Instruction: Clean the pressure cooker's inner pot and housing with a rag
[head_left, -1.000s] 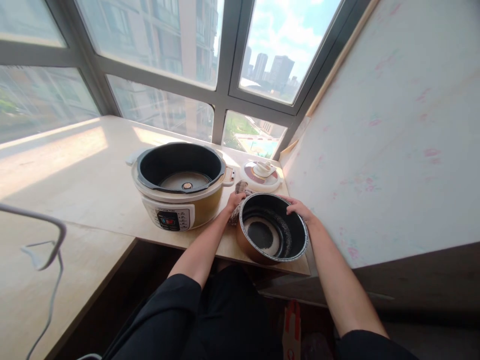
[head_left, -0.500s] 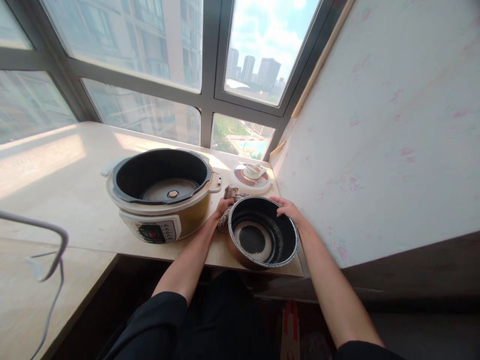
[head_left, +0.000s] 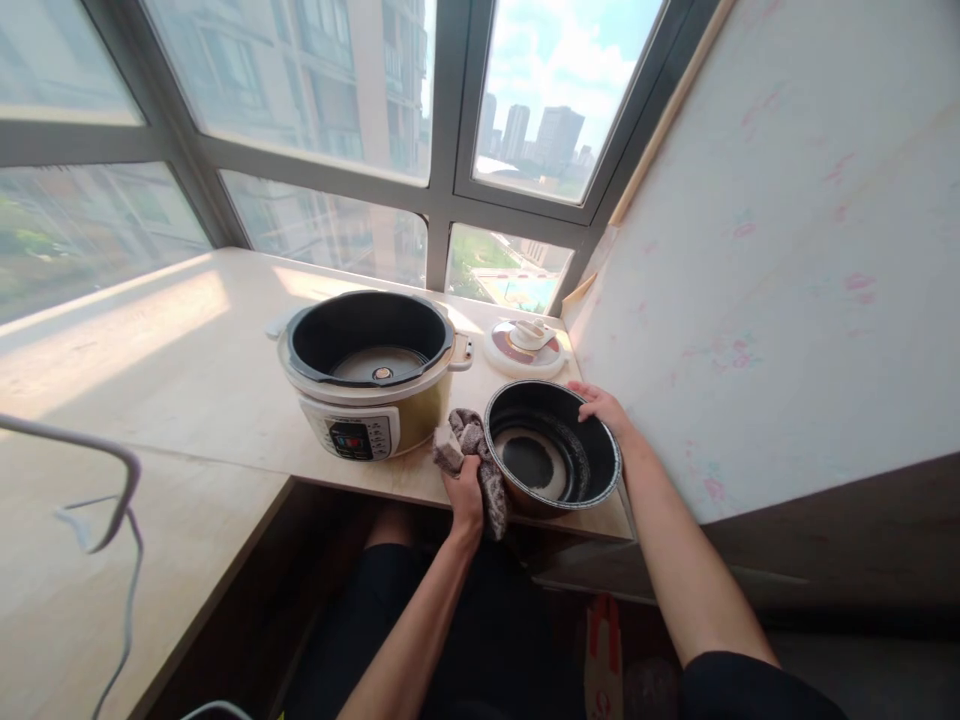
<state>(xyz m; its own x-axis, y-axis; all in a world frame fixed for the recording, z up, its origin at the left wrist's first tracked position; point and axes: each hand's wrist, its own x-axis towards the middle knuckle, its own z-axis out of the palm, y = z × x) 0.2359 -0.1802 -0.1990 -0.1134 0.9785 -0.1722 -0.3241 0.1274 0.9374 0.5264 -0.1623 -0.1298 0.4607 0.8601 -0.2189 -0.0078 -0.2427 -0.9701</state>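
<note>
A dark inner pot (head_left: 553, 460) with a copper-coloured outside stands near the front right edge of the wooden counter (head_left: 187, 370). My right hand (head_left: 602, 406) holds its far right rim. My left hand (head_left: 466, 494) grips a grey-brown cloth (head_left: 480, 455) pressed against the pot's left outer wall, at the counter's front edge. To the left stands an open yellow and white electric cooker (head_left: 370, 368) with a control panel on its front.
A round white lid (head_left: 525, 346) lies behind the pot near the window corner. A pale wall panel (head_left: 765, 260) rises right of the pot. A white cord (head_left: 112, 520) hangs at the left. Windows run behind the counter.
My left hand has come from the pot's far left rim to its near left side, bringing the cloth with it. My right hand stays on the rim.
</note>
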